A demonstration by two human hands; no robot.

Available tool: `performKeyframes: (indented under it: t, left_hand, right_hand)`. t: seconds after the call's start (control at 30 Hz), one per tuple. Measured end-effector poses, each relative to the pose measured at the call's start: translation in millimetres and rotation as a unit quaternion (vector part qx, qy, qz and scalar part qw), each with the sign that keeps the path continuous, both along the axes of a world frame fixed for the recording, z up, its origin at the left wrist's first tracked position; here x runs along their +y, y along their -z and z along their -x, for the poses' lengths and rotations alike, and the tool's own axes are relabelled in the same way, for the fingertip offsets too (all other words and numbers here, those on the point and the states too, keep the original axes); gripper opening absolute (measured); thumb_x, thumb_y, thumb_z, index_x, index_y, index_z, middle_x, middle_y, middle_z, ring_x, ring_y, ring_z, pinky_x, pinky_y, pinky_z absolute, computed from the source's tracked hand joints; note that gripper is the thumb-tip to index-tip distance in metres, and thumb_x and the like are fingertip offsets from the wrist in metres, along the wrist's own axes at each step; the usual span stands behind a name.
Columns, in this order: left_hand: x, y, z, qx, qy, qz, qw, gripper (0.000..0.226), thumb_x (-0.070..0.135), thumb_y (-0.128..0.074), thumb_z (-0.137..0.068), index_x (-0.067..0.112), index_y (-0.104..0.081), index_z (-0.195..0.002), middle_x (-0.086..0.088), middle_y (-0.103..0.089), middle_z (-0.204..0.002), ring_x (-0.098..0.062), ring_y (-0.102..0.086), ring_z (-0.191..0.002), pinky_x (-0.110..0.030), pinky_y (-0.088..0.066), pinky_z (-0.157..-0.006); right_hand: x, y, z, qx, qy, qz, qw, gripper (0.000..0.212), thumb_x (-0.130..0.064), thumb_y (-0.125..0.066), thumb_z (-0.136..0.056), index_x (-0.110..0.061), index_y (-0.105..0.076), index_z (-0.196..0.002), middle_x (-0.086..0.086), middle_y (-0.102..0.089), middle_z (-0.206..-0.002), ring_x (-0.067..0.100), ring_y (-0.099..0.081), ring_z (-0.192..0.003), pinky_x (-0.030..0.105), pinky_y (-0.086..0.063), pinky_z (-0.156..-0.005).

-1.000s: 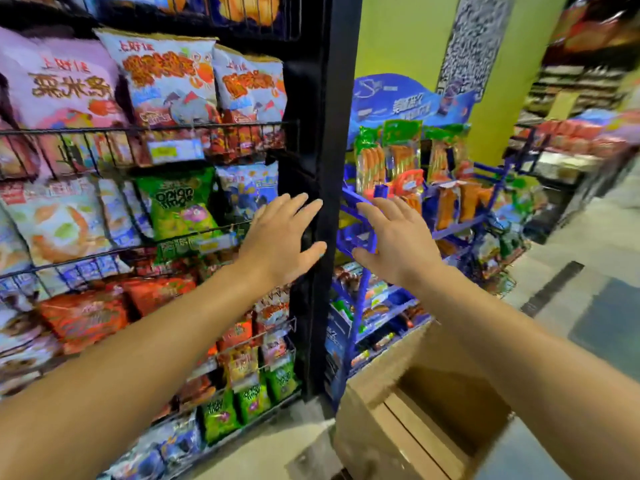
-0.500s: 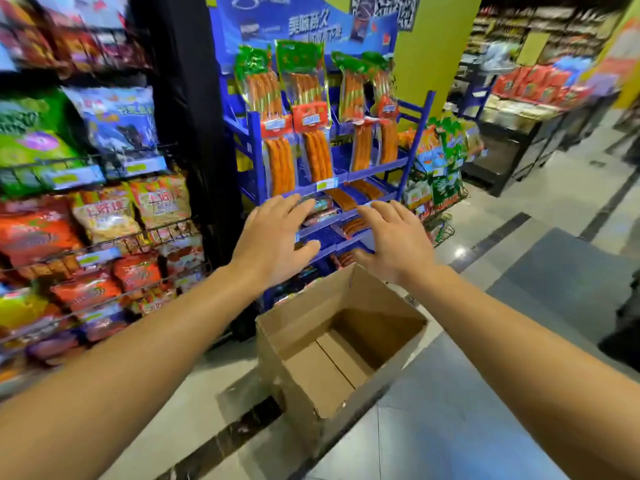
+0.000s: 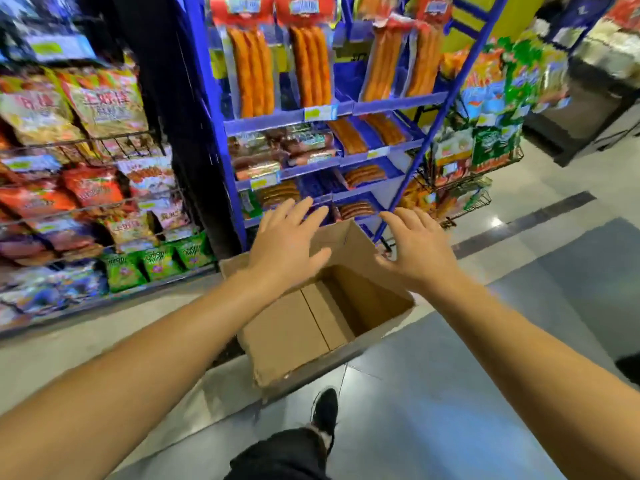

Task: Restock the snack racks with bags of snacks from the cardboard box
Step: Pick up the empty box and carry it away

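An open cardboard box (image 3: 291, 341) stands on the floor in front of me; only its bare brown bottom shows inside, no bags. My left hand (image 3: 287, 242) hovers over the box's far left corner, fingers spread, holding nothing. My right hand (image 3: 414, 247) hovers over the far right corner, also spread and holding nothing. The wire snack rack (image 3: 86, 202) on the left carries rows of snack bags in orange, red, purple and green.
A blue shelf stand (image 3: 311, 116) with sausage packs rises directly behind the box. A smaller wire rack of bags (image 3: 478, 140) stands to its right. My black shoe (image 3: 325, 410) and trouser leg are on the tiled floor just below the box.
My view has tilted down from the racks to the box. Both hands have come down with it and now sit over the box's far rim.
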State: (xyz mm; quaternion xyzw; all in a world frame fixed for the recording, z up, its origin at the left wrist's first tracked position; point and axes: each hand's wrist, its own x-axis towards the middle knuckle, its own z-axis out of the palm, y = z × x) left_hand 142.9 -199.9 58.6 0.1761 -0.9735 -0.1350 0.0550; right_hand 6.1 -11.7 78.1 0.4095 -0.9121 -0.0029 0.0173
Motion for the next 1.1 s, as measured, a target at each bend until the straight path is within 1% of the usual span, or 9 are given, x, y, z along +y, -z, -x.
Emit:
performKeyframes:
  t: [0.13, 0.27, 0.4, 0.57, 0.67, 0.77, 0.93, 1.03, 1.1]
  left_hand:
    - [14.8, 39.4, 42.5, -0.050, -0.056, -0.030, 0.997, 0.070, 0.056, -0.046, -0.097, 0.034, -0.017, -0.158, 0.004, -0.011, -0.166, -0.025, -0.007, -0.153, -0.048, -0.010, -0.123]
    - [31.3, 65.8, 74.9, -0.079, -0.105, -0.046, 0.990, 0.069, 0.055, -0.048, -0.096, 0.032, -0.023, -0.157, 0.002, -0.015, -0.166, -0.025, -0.011, -0.152, -0.046, -0.010, -0.123]
    - [51.4, 80.9, 106.1, -0.121, -0.168, -0.065, 0.976, 0.067, 0.054, -0.043, -0.099, 0.032, -0.019, -0.157, 0.000, -0.012, -0.166, -0.026, -0.010, -0.152, -0.044, -0.010, -0.123]
    - [85.3, 103.4, 144.8, -0.128, -0.300, -0.102, 0.940, 0.071, 0.051, -0.050, -0.097, 0.032, -0.018, -0.158, 0.001, -0.012, -0.166, -0.024, -0.011, -0.152, -0.041, -0.013, -0.122]
    - [115.8, 104.9, 165.3, -0.109, -0.421, -0.141, 0.889, 0.069, 0.051, -0.049, -0.095, 0.033, -0.022, -0.157, 0.002, -0.015, -0.166, -0.023, -0.014, -0.151, -0.043, -0.018, -0.122]
    - [153.0, 100.5, 176.5, -0.099, -0.513, -0.155, 0.838, 0.071, 0.059, -0.031, -0.091, 0.029, -0.028, -0.155, -0.004, -0.022, -0.164, -0.028, -0.020, -0.150, -0.049, -0.020, -0.121]
    - [207.1, 108.3, 184.2, -0.061, -0.664, -0.186, 0.722, 0.068, 0.047, -0.054, -0.094, 0.030, -0.028, -0.155, -0.001, -0.022, -0.164, -0.029, -0.020, -0.150, -0.046, -0.026, -0.120]
    - [225.9, 127.4, 189.0, -0.030, -0.723, -0.224, 0.653, 0.069, 0.043, -0.057, -0.093, 0.026, -0.030, -0.155, -0.003, -0.025, -0.163, -0.031, -0.025, -0.147, -0.045, -0.030, -0.118]
    - [232.5, 144.6, 190.8, -0.012, -0.744, -0.246, 0.622, 0.065, 0.049, -0.052, -0.090, 0.028, -0.037, -0.150, -0.005, -0.032, -0.159, -0.034, -0.032, -0.143, -0.047, -0.034, -0.114]
  right_hand:
    - [-5.7, 34.1, 59.2, -0.040, -0.055, -0.061, 0.996, 0.078, -0.055, -0.061, -0.087, -0.023, -0.033, -0.153, 0.005, -0.037, -0.157, 0.032, -0.028, -0.147, 0.047, -0.024, -0.120]
    - [-11.3, 55.7, 117.1, -0.080, -0.105, -0.073, 0.989, 0.082, -0.055, -0.061, -0.088, -0.023, -0.029, -0.156, 0.006, -0.031, -0.161, 0.034, -0.021, -0.150, 0.050, -0.020, -0.122]
    - [-16.4, 72.6, 173.0, -0.099, -0.165, -0.093, 0.977, 0.080, -0.055, -0.060, -0.091, -0.024, -0.026, -0.157, 0.006, -0.026, -0.163, 0.034, -0.016, -0.152, 0.050, -0.018, -0.123]
    - [-42.7, 95.8, 243.5, -0.102, -0.303, -0.132, 0.939, 0.079, -0.054, -0.059, -0.092, -0.024, -0.023, -0.156, 0.006, -0.024, -0.163, 0.033, -0.012, -0.153, 0.049, -0.015, -0.124]
    - [-63.2, 105.3, 273.6, -0.096, -0.397, -0.158, 0.899, 0.082, -0.055, -0.058, -0.092, -0.022, -0.021, -0.158, 0.007, -0.024, -0.163, 0.035, -0.013, -0.152, 0.049, -0.014, -0.124]
    - [-78.5, 114.0, 290.3, -0.095, -0.482, -0.168, 0.855, 0.082, -0.056, -0.058, -0.091, -0.022, -0.022, -0.157, 0.007, -0.025, -0.163, 0.035, -0.013, -0.152, 0.050, -0.017, -0.123]
    - [-109.0, 132.0, 285.8, -0.083, -0.576, -0.198, 0.789, 0.083, -0.060, -0.056, -0.089, -0.023, -0.024, -0.157, 0.006, -0.028, -0.161, 0.032, -0.022, -0.150, 0.046, -0.021, -0.122]
    - [-129.7, 145.7, 277.4, -0.077, -0.608, -0.206, 0.763, 0.085, -0.059, -0.056, -0.090, -0.020, -0.024, -0.158, 0.008, -0.031, -0.159, 0.031, -0.027, -0.148, 0.045, -0.020, -0.123]
    - [-142.0, 152.8, 272.9, -0.075, -0.619, -0.209, 0.753, 0.083, -0.054, -0.059, -0.091, -0.016, -0.025, -0.157, 0.011, -0.033, -0.158, 0.032, -0.028, -0.147, 0.046, -0.018, -0.123]
